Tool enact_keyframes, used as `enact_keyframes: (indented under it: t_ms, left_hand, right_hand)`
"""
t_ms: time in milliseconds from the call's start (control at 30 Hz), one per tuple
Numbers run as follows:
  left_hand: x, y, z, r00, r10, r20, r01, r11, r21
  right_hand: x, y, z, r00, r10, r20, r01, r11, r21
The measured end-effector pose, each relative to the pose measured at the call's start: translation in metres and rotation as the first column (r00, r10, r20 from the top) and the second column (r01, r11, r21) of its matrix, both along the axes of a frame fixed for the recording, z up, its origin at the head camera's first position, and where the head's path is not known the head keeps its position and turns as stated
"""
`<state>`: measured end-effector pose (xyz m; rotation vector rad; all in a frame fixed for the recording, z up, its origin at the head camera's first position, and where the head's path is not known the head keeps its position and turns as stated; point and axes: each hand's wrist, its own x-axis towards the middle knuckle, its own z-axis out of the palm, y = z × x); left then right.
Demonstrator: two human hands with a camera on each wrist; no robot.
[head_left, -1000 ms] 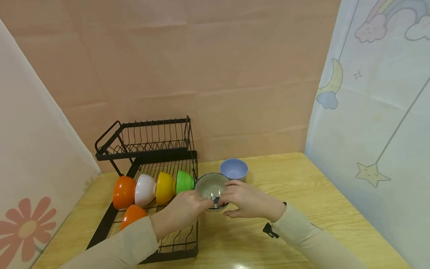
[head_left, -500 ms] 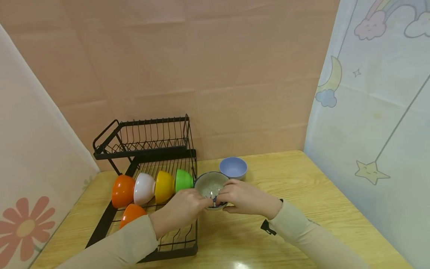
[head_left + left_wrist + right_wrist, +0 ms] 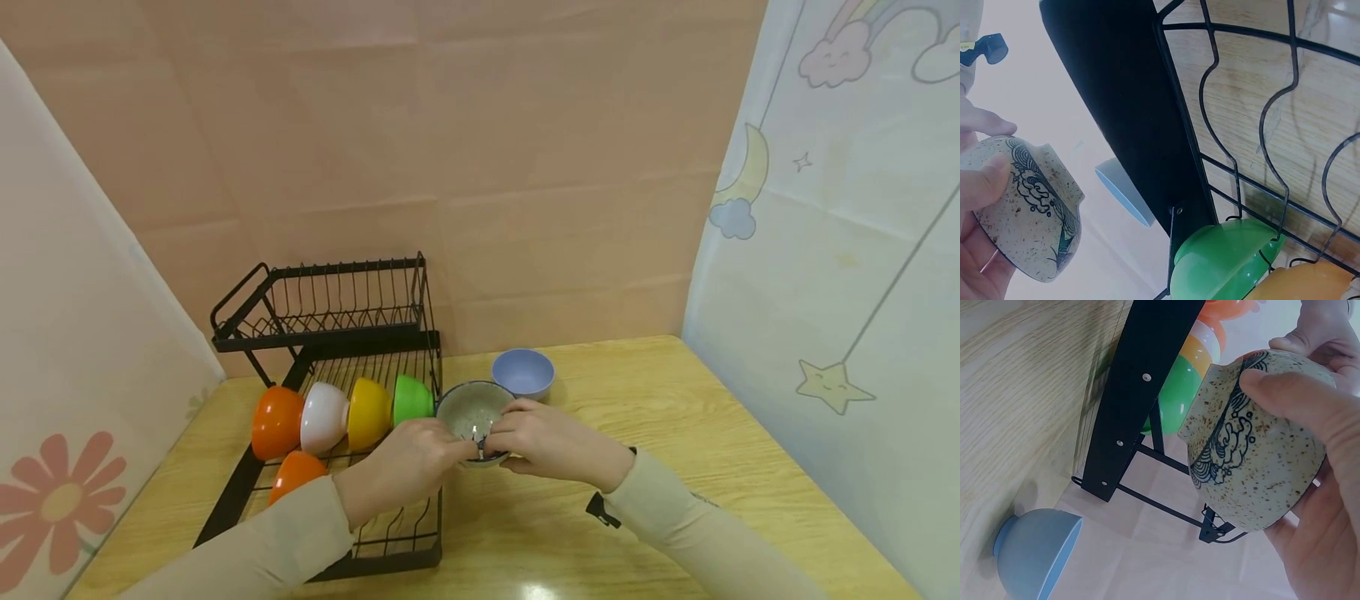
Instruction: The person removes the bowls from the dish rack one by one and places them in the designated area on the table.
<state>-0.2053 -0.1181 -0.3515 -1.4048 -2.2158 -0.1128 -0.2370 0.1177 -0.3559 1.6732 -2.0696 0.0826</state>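
Both hands hold a speckled grey bowl [image 3: 472,410] with a dark blue wave pattern, raised at the right side of the dish rack. My left hand [image 3: 420,458] pinches its near left rim, and my right hand [image 3: 536,440] grips the right side, fingers inside and thumb outside. In the right wrist view the bowl [image 3: 1254,444] shows its patterned outer wall and foot, with the thumb pressed on the wall. The left wrist view shows the same bowl [image 3: 1032,200] between the fingers of both hands.
A black two-tier dish rack [image 3: 397,562] stands left. Orange [image 3: 276,423], white [image 3: 324,418], yellow [image 3: 369,414] and green [image 3: 412,400] bowls lean in a row there, another orange bowl [image 3: 296,475] in front. A blue bowl [image 3: 523,373] stands on the wooden table [image 3: 637,400] behind the hands.
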Motion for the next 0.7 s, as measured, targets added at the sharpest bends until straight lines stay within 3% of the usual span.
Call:
enact_keyframes:
  t_ms: [433, 700]
  left_hand:
    - [-0.0018, -0.001, 0.0003, 1.0, -0.012, -0.007, 0.012, 1.0, 0.019]
    - [-0.001, -0.0007, -0.0004, 1.0, -0.008, 0.012, 0.008, 1.0, 0.018]
  right_hand:
    - [-0.001, 0.0015, -0.0005, 0.999, 0.016, -0.046, -0.018, 0.999, -0.038]
    - [-0.0017, 0.0034, -0.0027, 0.999, 0.022, -0.031, -0.023, 0.999, -0.04]
